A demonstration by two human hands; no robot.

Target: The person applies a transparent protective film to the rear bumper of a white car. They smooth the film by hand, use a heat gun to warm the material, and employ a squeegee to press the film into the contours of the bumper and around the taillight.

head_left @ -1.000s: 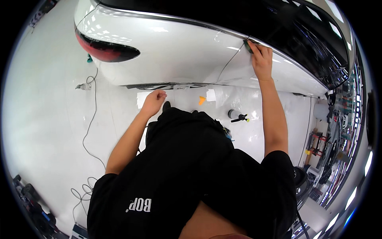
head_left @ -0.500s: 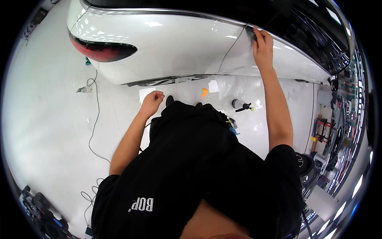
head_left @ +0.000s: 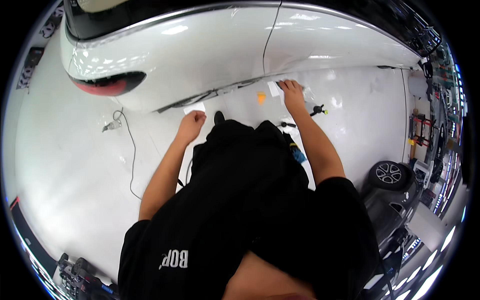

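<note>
The white car body (head_left: 205, 50) spans the upper view, with a red tail light (head_left: 110, 86) at left and a narrow seam running down from the window trim. My right hand (head_left: 292, 92) is closed on a small dark flat tool (head_left: 282, 85), mostly under my fingers, at the car's lower edge. My left hand (head_left: 192, 123) hangs just below that edge beside a white sheet (head_left: 195, 107), fingers curled together; what they hold, if anything, is hidden. An orange piece (head_left: 261, 97) lies on the floor between my hands. A sprayer (head_left: 319, 110) is partly visible beyond my right hand.
A cord (head_left: 131, 150) loops across the floor (head_left: 75, 150) at left, near a clear object (head_left: 111, 126). A dark car with a spoked wheel (head_left: 388, 172) is at right, by a red rack (head_left: 421, 127). Dark equipment (head_left: 80, 272) sits at lower left.
My right hand has moved down and left with the dark tool, from the window trim to the car's lower edge. The view has shifted, showing more of the dark car at right.
</note>
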